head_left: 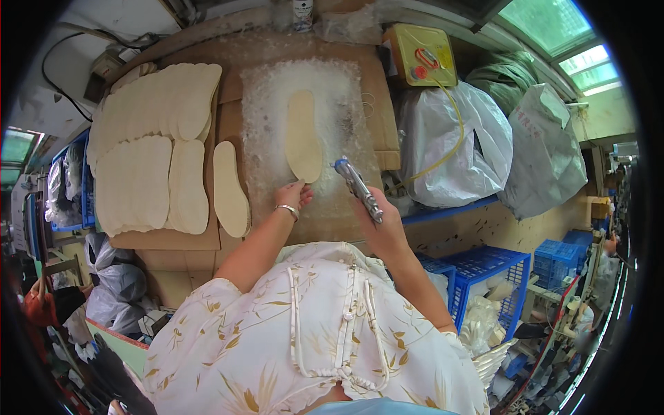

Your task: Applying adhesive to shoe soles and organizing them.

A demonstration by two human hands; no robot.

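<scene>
A pale beige insole (302, 131) lies on a whitish, crusted patch (266, 152) of the work table. My left hand (296, 196), with a bracelet at the wrist, pinches the insole at its near end. In my right hand (384, 223) is a metal spray gun (358, 185), its blue-tipped nozzle directed up and left near the insole's right side. The fingers wrap round the gun's grip and are partly hidden. Another single insole (230, 190) lies to the left of the patch, apart from my left hand.
Overlapping rows of insoles (149, 104) cover the cardboard at the left. A yellow square tin (422, 55) stands at the far right, with a yellowish hose (458, 128) running toward my right hand. Plastic bags (453, 145) and a blue crate (487, 273) stand on the right.
</scene>
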